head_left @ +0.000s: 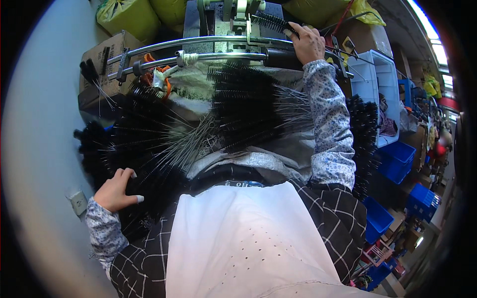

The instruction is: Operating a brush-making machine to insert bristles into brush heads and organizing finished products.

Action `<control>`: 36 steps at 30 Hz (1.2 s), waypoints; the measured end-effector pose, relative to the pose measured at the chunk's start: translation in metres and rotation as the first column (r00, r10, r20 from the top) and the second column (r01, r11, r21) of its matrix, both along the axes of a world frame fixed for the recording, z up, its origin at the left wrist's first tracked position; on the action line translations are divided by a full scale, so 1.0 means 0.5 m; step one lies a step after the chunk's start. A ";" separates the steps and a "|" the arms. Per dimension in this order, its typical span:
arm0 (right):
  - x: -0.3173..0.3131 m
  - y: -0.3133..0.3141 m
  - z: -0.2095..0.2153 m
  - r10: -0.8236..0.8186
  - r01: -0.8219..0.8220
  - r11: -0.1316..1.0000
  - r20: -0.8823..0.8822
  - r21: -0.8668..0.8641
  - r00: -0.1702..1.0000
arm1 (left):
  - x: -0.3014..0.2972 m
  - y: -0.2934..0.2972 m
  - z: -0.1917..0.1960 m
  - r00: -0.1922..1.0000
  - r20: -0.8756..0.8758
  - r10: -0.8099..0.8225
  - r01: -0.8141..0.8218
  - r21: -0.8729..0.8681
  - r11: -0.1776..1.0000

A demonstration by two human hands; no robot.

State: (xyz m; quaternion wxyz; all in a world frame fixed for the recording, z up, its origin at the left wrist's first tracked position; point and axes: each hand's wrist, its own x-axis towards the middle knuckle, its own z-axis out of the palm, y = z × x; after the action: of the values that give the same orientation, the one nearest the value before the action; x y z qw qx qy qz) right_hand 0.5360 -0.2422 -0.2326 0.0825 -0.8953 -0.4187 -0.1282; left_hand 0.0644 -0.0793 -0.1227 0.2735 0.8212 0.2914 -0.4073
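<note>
A brush (272, 22) is pinched by the right hand (310, 45), upper right; the left hand's (114, 192) fingers (127, 173) are parted, lower left.

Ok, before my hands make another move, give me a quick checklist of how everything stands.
1. Black-bristled brush gripped: ok, between the thumb and fingers of the right hand.
2. Its far end seated in the machine: cannot tell; it reaches the metal parts, but contact is unclear.
3. Left hand free: ok, fingers spread, no brush visibly gripped.
4. Middle brush bundle stems aligned: ok, they point mostly right, toward the patterned right sleeve.
5. Left brush bundle stems aligned: not ok, they fan out and cross.
6. Right sleeve clear of stems: cannot tell; they overlap in view.
</note>
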 end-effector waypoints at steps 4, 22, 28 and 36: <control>0.000 0.017 0.002 -0.039 0.038 0.999 -0.013 -0.019 0.999 | -0.006 -0.009 -0.005 0.998 -0.009 0.065 -0.065 -0.077 0.995; 0.078 0.065 -0.038 0.062 -0.054 0.969 0.027 -0.242 0.998 | 0.002 0.072 0.079 0.026 0.879 0.476 -0.008 -0.476 0.880; 0.069 -0.012 -0.031 -0.254 0.255 0.960 0.025 -0.113 0.967 | -0.083 0.138 0.092 -0.259 0.701 0.664 0.176 -0.642 0.746; 0.050 0.015 -0.054 -0.144 0.172 0.975 -0.192 0.139 0.971 | -0.038 0.127 0.075 -0.401 0.648 0.647 0.042 -0.693 0.720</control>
State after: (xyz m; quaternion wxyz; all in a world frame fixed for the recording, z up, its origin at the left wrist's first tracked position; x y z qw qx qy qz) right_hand 0.5611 -0.2347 -0.2596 0.1789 -0.9246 -0.3255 -0.0846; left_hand 0.0456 -0.0159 -0.0853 0.6689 0.5807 0.0905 0.4552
